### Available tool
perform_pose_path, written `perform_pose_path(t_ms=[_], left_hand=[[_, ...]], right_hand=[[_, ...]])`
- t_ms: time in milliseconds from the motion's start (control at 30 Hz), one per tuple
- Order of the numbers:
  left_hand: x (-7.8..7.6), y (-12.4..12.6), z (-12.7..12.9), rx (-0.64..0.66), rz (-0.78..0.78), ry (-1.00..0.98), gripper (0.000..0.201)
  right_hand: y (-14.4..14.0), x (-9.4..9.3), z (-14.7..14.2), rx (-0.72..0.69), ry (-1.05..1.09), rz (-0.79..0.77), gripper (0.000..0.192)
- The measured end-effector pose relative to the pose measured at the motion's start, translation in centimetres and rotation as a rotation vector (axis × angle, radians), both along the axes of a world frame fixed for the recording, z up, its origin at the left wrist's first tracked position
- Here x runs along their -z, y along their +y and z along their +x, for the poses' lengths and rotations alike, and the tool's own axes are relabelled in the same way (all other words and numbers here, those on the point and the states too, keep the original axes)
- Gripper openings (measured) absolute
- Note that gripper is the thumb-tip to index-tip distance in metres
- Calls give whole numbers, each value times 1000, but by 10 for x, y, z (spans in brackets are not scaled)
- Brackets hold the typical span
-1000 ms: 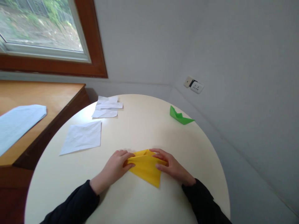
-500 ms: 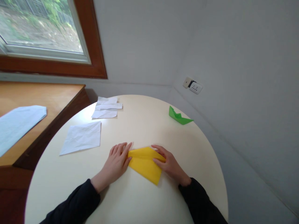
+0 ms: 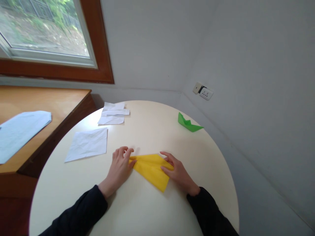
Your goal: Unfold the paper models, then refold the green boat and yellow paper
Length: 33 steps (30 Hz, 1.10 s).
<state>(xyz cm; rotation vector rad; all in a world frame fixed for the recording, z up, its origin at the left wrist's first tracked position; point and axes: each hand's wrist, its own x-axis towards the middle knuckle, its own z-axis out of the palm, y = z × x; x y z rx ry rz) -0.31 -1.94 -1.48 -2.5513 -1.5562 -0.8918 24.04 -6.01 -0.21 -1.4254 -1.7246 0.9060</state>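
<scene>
A folded sheet of yellow paper [image 3: 150, 168] lies on the white round table [image 3: 137, 213] between my hands. My left hand [image 3: 120, 167] is at its narrow left end, the thumb on top of the paper and the fingers curled behind the edge. At the right corner, my right hand [image 3: 177, 172] pinches the paper between thumb and fingers. Some fingertips of the right hand are hidden behind the sheet. The paper's lower point rests near the tabletop, below the right thumb.
A green paper boat [image 3: 189, 124] stands near the table's far right edge. White sheets of paper [image 3: 90, 143] lie at the left, with more white paper pieces [image 3: 112, 116] behind. A wooden desk [image 3: 66, 101] bearing pale blue papers [image 3: 27, 127] adjoins on the left.
My left hand has shifted slightly left and up, its fingers now more curled at the yellow paper's left end. The paper's lower point has risen a little. My right hand keeps its pinch.
</scene>
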Motion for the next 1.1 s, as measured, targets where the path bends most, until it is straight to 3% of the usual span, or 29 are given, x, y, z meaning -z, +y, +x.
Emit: perform_pose_path(t_ms=[67,167,467,667,867,1100], left_hand=[[-2,0,1,88,-42,6,8],[-2,-1,3,178,-90,13,19],[1,1,10,159,-36,11,21],[-6,-5,26,78,-4,123,23],[-7,-12,39,34,-64,204,45],[4,-3,32,124,-130,253,53]], right_hand=[[0,0,0,5,3,4,49],[-1,1,-1,9,15,12,49],[-3,1,-3,40,53,-2,43],[-5,-4,-5,-80,312,-171,44],[-8,-5,-7,-187,493,-266,51],[-6,-5,-2,-33,449,-264,52]])
